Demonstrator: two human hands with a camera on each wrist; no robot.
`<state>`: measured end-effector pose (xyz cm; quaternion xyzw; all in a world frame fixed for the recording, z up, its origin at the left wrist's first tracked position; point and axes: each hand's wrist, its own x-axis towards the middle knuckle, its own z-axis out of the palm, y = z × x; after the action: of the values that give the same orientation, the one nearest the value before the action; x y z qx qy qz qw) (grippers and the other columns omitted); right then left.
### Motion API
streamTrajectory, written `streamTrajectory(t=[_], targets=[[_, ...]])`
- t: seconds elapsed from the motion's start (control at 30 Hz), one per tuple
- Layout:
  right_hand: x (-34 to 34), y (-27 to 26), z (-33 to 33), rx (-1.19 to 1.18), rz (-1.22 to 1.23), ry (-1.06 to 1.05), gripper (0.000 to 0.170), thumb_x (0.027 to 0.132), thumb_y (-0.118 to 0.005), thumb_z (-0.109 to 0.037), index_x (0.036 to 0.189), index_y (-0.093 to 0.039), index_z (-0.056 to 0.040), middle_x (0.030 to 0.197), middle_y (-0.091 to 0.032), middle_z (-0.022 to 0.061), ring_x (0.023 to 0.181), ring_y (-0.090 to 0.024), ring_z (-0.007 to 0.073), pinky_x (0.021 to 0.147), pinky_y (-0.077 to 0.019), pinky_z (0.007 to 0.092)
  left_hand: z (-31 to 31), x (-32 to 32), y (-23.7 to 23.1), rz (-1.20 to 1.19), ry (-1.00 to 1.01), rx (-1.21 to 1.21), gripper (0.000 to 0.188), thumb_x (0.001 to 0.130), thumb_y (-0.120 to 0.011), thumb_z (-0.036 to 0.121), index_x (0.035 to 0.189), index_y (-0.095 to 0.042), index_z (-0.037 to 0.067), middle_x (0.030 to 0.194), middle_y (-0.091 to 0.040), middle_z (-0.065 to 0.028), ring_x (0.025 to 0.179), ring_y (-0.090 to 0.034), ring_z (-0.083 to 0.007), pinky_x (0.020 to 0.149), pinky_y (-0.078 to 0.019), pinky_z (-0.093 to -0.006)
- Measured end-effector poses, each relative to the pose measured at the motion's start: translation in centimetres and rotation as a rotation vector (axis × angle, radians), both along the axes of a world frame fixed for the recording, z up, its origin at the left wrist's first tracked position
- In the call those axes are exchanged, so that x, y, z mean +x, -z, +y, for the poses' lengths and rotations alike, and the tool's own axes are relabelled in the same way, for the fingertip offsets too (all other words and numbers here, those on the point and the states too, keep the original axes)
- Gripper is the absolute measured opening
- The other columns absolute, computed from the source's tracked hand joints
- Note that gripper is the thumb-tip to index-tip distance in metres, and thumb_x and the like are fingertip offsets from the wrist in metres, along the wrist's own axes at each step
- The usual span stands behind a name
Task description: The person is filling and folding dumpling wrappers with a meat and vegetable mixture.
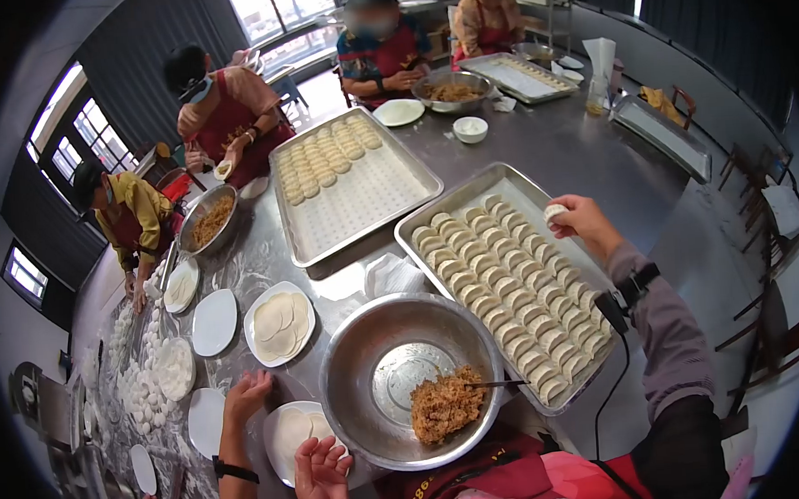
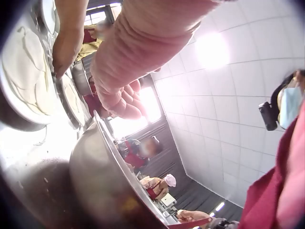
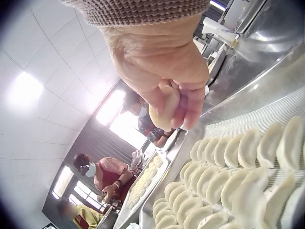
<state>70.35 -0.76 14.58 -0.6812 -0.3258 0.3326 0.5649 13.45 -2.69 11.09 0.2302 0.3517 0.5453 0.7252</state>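
My right hand [image 1: 588,224] pinches a pale dumpling [image 1: 556,214] above the far right part of a metal tray [image 1: 404,224]; in the right wrist view the dumpling [image 3: 164,109] sits between thumb and fingers. Rows of folded dumplings [image 1: 510,284] fill much of that tray. My left hand [image 1: 324,477], fingers loosely bent and holding nothing, is beside a large steel bowl [image 1: 350,342] and a plate of round wrappers [image 1: 292,436]. Brown filling [image 1: 446,405] lies in the bowl, with a thin utensil handle over its rim. In the left wrist view, my left hand [image 2: 128,57] is above the bowl [image 2: 102,176].
Another person's hand [image 1: 247,396] reaches in at the left, near a plate of wrappers [image 1: 280,323]. A second tray [image 1: 369,192] of dumplings stands farther back. Dough pieces [image 1: 145,389] lie at the left on the floury table. Several people sit or stand around the table.
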Motion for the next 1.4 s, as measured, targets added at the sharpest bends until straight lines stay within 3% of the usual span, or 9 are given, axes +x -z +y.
streamTrajectory(t=[0.13,0.3,0.43,0.57,0.73,0.93,1.03,1.23,1.4], targets=[[1.6,2.0,6.9,-0.013,-0.111,0.028,0.025,0.077,-0.067,-0.010,0.100,-0.063,-0.0019,0.083,-0.066,0.0047,0.068,-0.061,0.0106,0.058,-0.0496,0.0242,-0.2,-0.2,-0.4,0.042,0.022,-0.079,0.035,0.098,-0.044,0.029,0.122,-0.050,0.003,0.115,-0.058,-0.0168,0.099,-0.058,-0.0271,0.085,-0.0482,-0.0412],[5.0,5.7,14.2,0.109,-0.470,0.148,0.025,0.070,-0.071,-0.011,0.093,-0.065,-0.0024,0.079,-0.067,0.0076,0.070,-0.062,0.0149,0.063,-0.0482,0.0282,-0.4,-1.3,0.5,0.027,-0.004,-0.077,0.034,0.098,-0.044,0.028,0.120,-0.051,0.003,0.115,-0.058,-0.0172,0.099,-0.057,-0.0277,0.084,-0.0478,-0.0399],[6.3,8.1,17.5,0.019,-0.532,0.172,0.023,0.069,-0.071,-0.010,0.089,-0.065,-0.0025,0.079,-0.067,0.0099,0.073,-0.064,0.0185,0.068,-0.0489,0.0306,-0.4,-1.3,0.8,0.087,-0.062,-0.135,0.033,0.098,-0.045,0.028,0.119,-0.051,0.003,0.114,-0.058,-0.0164,0.099,-0.056,-0.0268,0.084,-0.0468,-0.0390],[6.1,9.8,19.5,0.057,-0.508,0.070,0.022,0.070,-0.070,-0.010,0.090,-0.065,-0.0022,0.084,-0.068,0.0110,0.076,-0.064,0.0206,0.071,-0.0497,0.0318,0.1,-0.7,0.8,0.135,-0.077,-0.160,0.033,0.098,-0.045,0.029,0.118,-0.052,0.004,0.114,-0.058,-0.0152,0.099,-0.056,-0.0264,0.085,-0.0462,-0.0386],[5.3,10.8,21.1,0.086,-0.313,-0.073,0.024,0.072,-0.066,-0.007,0.096,-0.065,-0.0018,0.089,-0.068,0.0123,0.083,-0.065,0.0221,0.076,-0.0495,0.0315,0.6,0.8,0.3,0.185,-0.100,-0.170,0.034,0.098,-0.044,0.030,0.118,-0.050,0.003,0.114,-0.057,-0.0156,0.098,-0.055,-0.0260,0.083,-0.0451,-0.0367],[6.0,11.4,20.1,-0.024,-0.689,0.006,0.028,0.071,-0.065,-0.008,0.098,-0.065,-0.0045,0.097,-0.067,0.0117,0.091,-0.063,0.0273,0.081,-0.0492,0.0353,0.9,1.5,0.2,0.245,-0.141,-0.223,0.034,0.098,-0.044,0.029,0.118,-0.050,0.002,0.113,-0.057,-0.0163,0.093,-0.054,-0.0235,0.079,-0.0440,-0.0340],[6.1,11.3,19.8,0.000,-0.560,0.042,0.026,0.070,-0.066,-0.009,0.096,-0.066,-0.0055,0.097,-0.066,0.0109,0.094,-0.061,0.0273,0.083,-0.0478,0.0358,0.8,1.4,0.2,0.227,-0.119,-0.196,0.034,0.098,-0.045,0.029,0.118,-0.050,0.002,0.113,-0.058,-0.0162,0.093,-0.054,-0.0231,0.079,-0.0441,-0.0338],[4.1,8.8,19.0,-0.115,-1.186,-0.083,0.013,0.073,-0.068,-0.016,0.086,-0.068,-0.0115,0.085,-0.064,0.0043,0.093,-0.057,0.0237,0.084,-0.0400,0.0392,0.7,1.3,0.5,0.254,-0.135,-0.204,0.033,0.098,-0.045,0.028,0.118,-0.050,0.002,0.111,-0.059,-0.0154,0.092,-0.056,-0.0225,0.078,-0.0455,-0.0331],[3.7,9.5,19.7,-0.116,-1.457,-0.119,0.004,0.078,-0.061,-0.016,0.078,-0.065,-0.0144,0.080,-0.062,0.0015,0.088,-0.057,0.0217,0.085,-0.0363,0.0420,0.4,1.5,0.4,0.312,-0.189,-0.217,0.033,0.097,-0.048,0.028,0.118,-0.050,0.003,0.110,-0.060,-0.0149,0.092,-0.058,-0.0230,0.078,-0.0472,-0.0340]])
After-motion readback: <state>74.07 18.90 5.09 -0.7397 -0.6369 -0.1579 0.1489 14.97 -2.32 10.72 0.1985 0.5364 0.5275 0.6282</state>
